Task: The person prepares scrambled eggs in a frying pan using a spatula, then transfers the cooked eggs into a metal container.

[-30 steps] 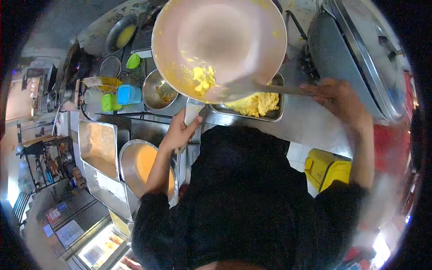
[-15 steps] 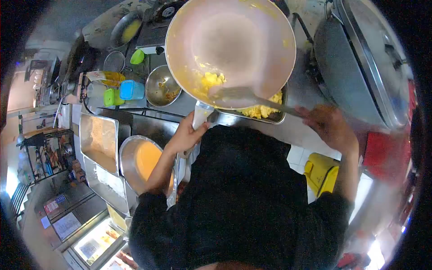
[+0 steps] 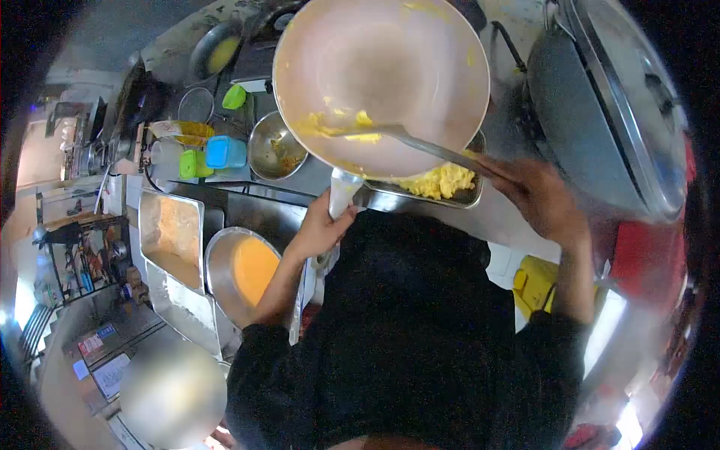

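Observation:
My left hand (image 3: pixel 321 229) is wrapped round the white handle of a large pale pan (image 3: pixel 382 75), which is held over the counter. Closed round the handle of a spatula (image 3: pixel 427 146), my right hand (image 3: pixel 536 196) is to the right of the pan. The spatula's flat end lies inside the pan near its lower left, touching bits of yellow scrambled egg (image 3: pixel 364 118). Partly under the pan's lower edge, a metal tray (image 3: pixel 390 196) holds more scrambled egg (image 3: pixel 442 182).
A metal bowl (image 3: pixel 262 159) with scraps, a blue-lidded container (image 3: pixel 225 152) and a green one stand left of the pan. Nearer are a bowl of orange liquid (image 3: pixel 255 270) and two metal trays. A large round lidded appliance (image 3: pixel 592 112) stands at right.
The spatula's end has moved left and up inside the pan, shifting some egg with it. More of the egg in the tray shows below the pan. My left hand still holds the handle.

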Available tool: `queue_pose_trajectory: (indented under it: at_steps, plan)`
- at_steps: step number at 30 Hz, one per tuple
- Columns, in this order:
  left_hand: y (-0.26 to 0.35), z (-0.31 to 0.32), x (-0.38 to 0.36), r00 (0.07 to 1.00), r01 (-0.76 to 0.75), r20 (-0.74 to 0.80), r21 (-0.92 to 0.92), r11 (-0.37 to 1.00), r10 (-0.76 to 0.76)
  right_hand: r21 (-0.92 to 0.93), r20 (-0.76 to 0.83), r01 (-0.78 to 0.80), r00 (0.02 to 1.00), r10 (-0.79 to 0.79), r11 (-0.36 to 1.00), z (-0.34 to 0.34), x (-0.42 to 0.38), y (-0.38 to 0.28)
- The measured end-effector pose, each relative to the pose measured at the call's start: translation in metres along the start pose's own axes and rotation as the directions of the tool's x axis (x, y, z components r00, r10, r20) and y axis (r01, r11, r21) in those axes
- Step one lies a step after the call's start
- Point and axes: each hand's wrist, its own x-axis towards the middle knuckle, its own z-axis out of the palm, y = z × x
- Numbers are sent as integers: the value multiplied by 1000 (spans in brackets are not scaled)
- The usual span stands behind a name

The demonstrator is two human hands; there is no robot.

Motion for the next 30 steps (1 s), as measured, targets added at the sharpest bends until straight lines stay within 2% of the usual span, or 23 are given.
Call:
queue_pose_trajectory:
  at_steps: [1,2,4,6,7,8,10,11,12,13,14,16,18,19,22,23,26,27,28,30]
  plan:
    - [-7,1,1,980,-185,-63,91,978,191,37,-31,10,999,-9,999,-7,-8,6]
    - [-9,2,1,978,-189,-72,85,978,195,76,-58,16,998,-11,997,-12,-16,7]
    - [-14,2,-1,961,-237,-111,129,963,251,42,-65,-6,998,8,999,-25,-29,-4]
    - [-20,2,0,941,-283,-135,186,941,310,13,22,-176,984,175,984,-31,-40,-9]
    - [-22,2,0,914,-328,-160,246,912,372,11,21,-175,984,175,984,-28,-43,-13]
    - [-18,2,-1,913,-331,-162,246,911,375,-17,39,-166,985,167,986,-25,-44,-20]
    - [-6,6,-6,962,-207,-148,150,967,229,-44,52,-153,987,155,987,-12,-41,-23]
    - [-7,8,-4,961,-209,-149,154,966,231,54,69,-69,995,65,996,7,-36,-16]
    - [-11,11,-1,930,-287,-163,237,928,329,151,76,15,997,-27,988,19,-31,-12]
    - [-13,11,0,891,-357,-166,320,877,423,154,70,16,997,-27,988,25,-22,-18]
    - [-14,10,0,893,-354,-160,323,877,420,203,30,-9,1000,3,979,32,-11,-29]
    - [-14,11,2,974,-202,-47,261,944,222,255,-7,-34,999,37,966,37,-12,-35]
    - [-16,11,-1,971,-204,-68,252,946,228,233,71,-20,997,4,972,29,-15,-36]
    - [-17,9,1,969,-210,-78,251,945,236,278,74,-4,997,-18,960,30,-27,-34]
    - [-28,9,8,937,-295,-91,309,904,337,287,-54,85,996,-73,954,52,-18,-39]
    - [-31,11,6,940,-294,-79,305,906,332,281,25,-18,1000,11,960,53,-3,-39]
    - [-30,9,9,931,-320,-92,265,910,354,342,-13,-47,998,55,939,59,2,-40]
    - [-17,11,4,919,-303,-128,373,877,373,364,-5,-56,998,62,930,57,1,-42]
    - [-19,8,12,912,-311,-141,372,875,384,385,4,-65,998,68,921,56,0,-44]
    - [-45,14,19,920,-312,-159,254,916,357,318,-279,164,957,-73,934,84,-2,-39]
